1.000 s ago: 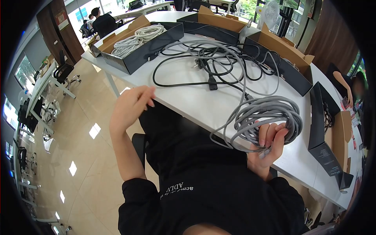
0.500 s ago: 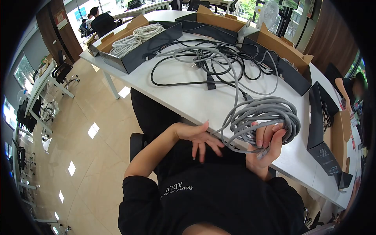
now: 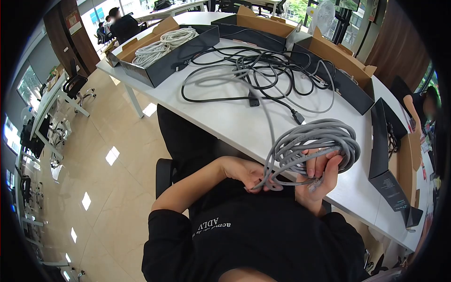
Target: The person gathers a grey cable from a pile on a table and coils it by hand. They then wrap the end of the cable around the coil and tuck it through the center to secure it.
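My right hand (image 3: 322, 176) is closed on a coiled grey network cable (image 3: 324, 134), held over the table's front edge; a clear plug (image 3: 315, 184) pokes out by the palm. Left of the coil, my left hand (image 3: 249, 175) has its fingers closed on a loose length of the same cable, in front of my black shirt. From the coil the grey strand runs up to a tangle of black power cords (image 3: 263, 61) on the white table (image 3: 216, 115). A black cord connector (image 3: 298, 117) lies just behind the coil.
An open box (image 3: 169, 58) with white cable bundles stands at the back left. More open dark boxes (image 3: 249, 32) line the back, and another box (image 3: 387, 164) with black cords is at the right. A person's arm (image 3: 410, 110) shows beyond it.
My left hand has gone from open, fingers spread, to closed on the grey cable. The loose grey strand over the tangle has shifted left and lower. My right hand stays on the coil.
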`<state>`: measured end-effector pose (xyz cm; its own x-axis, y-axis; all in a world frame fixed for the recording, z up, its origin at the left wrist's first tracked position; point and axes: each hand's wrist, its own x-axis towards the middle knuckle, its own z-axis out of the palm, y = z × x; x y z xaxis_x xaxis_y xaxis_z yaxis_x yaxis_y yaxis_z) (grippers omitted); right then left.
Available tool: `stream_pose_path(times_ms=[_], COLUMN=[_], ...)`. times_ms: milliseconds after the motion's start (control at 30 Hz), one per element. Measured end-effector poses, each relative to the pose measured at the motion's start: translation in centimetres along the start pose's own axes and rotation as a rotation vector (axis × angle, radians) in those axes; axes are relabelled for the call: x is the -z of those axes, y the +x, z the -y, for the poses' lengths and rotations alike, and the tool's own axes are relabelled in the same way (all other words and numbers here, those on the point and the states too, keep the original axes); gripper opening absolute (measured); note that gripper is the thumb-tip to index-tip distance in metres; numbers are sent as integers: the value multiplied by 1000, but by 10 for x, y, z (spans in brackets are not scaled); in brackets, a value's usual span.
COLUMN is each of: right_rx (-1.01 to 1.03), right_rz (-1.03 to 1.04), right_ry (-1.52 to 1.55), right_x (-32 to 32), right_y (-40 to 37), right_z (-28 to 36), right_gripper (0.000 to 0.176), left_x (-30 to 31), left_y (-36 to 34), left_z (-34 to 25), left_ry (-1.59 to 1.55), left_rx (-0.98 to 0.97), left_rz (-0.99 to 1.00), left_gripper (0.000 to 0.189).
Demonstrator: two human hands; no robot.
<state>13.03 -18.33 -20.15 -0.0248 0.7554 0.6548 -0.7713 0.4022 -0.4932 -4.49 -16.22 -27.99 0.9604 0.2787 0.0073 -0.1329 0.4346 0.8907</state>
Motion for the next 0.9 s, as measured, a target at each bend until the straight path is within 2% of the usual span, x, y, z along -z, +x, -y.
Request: stream_pose_path(times_ms=[100,200,267,333,400,467,567,600,767,800,867,900], right_rx=[-10,-2,15,8,-3,-18,-35,-45,-123,-122,-123,-125], right_rz=[-11,-4,4,-6,4,33,14,-11,-155,-186,-122,-90], right_ry=[-18,-34,-60,-61,-65,-68,-47,-36,57,75,79,70], right_x=[-1,-1,1,0,0,2,0,-1,-7,-7,-4,-4], right_y=[0,1,1,1,2,2,0,0,4,3,4,4], right_z=[1,1,0,0,-1,-4,-7,-8,-2,-2,-2,-3], right_gripper=[24,24,25,24,24,24,24,28,25,25,23,22], left_x=[-7,-51,-81,-105,-123,-110,-114,-114,-112,-117,-133,-136], left_y=[-11,-39,-66,-87,-107,-151,-172,-172,-161,-159,-154,-150], left_z=[-31,-71,-83,-91,-106,-101,-101,-100,-83,-82,-87,-96], left_ry=[628,1318,1385,1518,1491,1138,458,478,530,729,1110,1180], left_rx=[104,353,257,244,136,-474,-1167,-1163,-1095,-969,-681,-475], left_rz=[-161,-386,-806,-1437,-1810,-1739,-1002,-878,-267,-386,-611,-525], left_gripper=[65,59,53,49,39,26,19,21,40,42,45,42])
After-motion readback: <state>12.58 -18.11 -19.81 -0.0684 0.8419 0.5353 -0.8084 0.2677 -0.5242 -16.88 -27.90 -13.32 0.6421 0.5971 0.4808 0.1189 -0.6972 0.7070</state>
